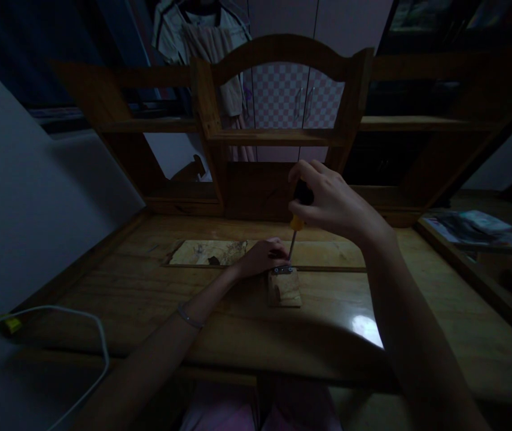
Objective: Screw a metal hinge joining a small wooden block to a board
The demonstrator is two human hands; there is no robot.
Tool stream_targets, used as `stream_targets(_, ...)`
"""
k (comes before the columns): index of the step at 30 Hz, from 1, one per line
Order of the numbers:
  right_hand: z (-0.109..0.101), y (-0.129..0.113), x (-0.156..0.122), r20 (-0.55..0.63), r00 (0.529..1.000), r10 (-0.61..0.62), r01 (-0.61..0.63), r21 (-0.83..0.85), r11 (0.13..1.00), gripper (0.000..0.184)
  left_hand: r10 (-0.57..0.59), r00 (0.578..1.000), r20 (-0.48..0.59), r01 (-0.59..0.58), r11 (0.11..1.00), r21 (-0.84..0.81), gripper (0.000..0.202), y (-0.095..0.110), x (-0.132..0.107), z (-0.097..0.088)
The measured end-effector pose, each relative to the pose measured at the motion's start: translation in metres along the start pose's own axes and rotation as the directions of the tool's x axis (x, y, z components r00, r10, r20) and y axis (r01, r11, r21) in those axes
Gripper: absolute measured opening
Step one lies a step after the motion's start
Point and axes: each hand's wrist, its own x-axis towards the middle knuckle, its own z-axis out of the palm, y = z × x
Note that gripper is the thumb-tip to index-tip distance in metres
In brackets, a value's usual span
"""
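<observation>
My right hand (328, 194) is closed around the handle of a screwdriver (298, 222), which has black and yellow parts and a metal shaft pointing down. Its tip meets a small metal hinge (283, 270), or similar plate with holes, at the top edge of a short wooden block (285, 291). Beside that tip, my left hand (265, 257) has its fingers bent and pressed together, resting against the plate and a long wooden board (328, 254). Whatever may be between the left fingertips is hidden. The long board lies across the table behind the block.
A wooden shelf unit (278, 137) rises from the back of the table (220, 335). At the left, a white cable (101, 335) runs near a yellow object (11, 325). Clothes (213, 60) hang behind the shelves. Papers or packets (484, 221) lie at the right.
</observation>
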Motion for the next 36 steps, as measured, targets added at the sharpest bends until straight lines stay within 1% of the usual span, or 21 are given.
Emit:
stream_targets(3,-0.0003,-0.0017,-0.0008,0.011,1.0,0.006,-0.006,-0.01,1.0,0.025,0.011,1.0,-0.001,-0.011,1.0,0.014,0.012,-0.0008,0.0,0.0002)
stream_targets(6,0.0018,-0.0025,-0.0004,-0.016,0.999,0.032,-0.033,-0.087,0.996,0.02,0.034,0.999,-0.009,-0.034,0.999,0.027,0.013,-0.0027,0.0001,0.0009)
stream_targets(8,0.0036,-0.0018,0.0006,-0.029,0.999,0.034,-0.037,-0.11,0.993,0.018,0.041,0.999,-0.012,-0.041,0.999,0.03,0.014,-0.0038,0.0,0.0013)
stream_targets(10,0.0041,-0.0014,0.0015,-0.026,1.0,0.016,-0.018,-0.085,0.996,0.02,0.042,0.999,-0.015,-0.041,0.999,0.021,0.015,-0.0044,-0.0002,0.0015)
stream_targets(14,0.0014,-0.0035,0.0014,-0.005,1.0,-0.019,0.019,-0.019,1.0,0.032,0.04,0.999,-0.028,-0.04,0.999,0.012,0.016,-0.0049,-0.0001,0.0017)
stream_targets(17,0.0008,-0.0047,0.0006,0.016,1.0,-0.008,0.008,-0.025,1.0,0.03,0.042,0.999,-0.03,-0.041,0.999,0.011,0.017,-0.0058,0.0003,0.0018)
stream_targets(21,0.0044,-0.0021,0.0005,-0.023,0.999,0.03,-0.031,-0.088,0.996,0.027,0.045,0.999,-0.024,-0.045,0.999,0.018,0.017,-0.0077,0.0002,0.002)
stream_targets(27,0.003,-0.0022,0.0,0.018,1.0,-0.009,0.01,-0.04,0.999,0.037,0.051,0.997,-0.051,-0.051,0.999,0.006,0.02,-0.009,-0.0005,0.0031)
stream_targets(29,0.0026,-0.0036,-0.0004,0.016,1.0,-0.003,0.004,-0.049,0.999,0.035,0.053,0.997,-0.048,-0.053,0.999,0.002,0.021,-0.0088,-0.0005,0.0034)
stream_targets(33,0.0046,-0.0033,-0.0003,-0.031,0.999,0.043,-0.046,-0.135,0.99,0.028,0.039,0.998,-0.043,-0.039,0.999,0.001,0.022,-0.0086,-0.0001,0.0039)
stream_targets(36,0.0048,-0.002,0.0002,-0.022,0.999,0.027,-0.03,-0.123,0.992,0.03,0.025,0.999,-0.044,-0.024,1.0,0.016,0.022,-0.0082,-0.0001,0.0042)
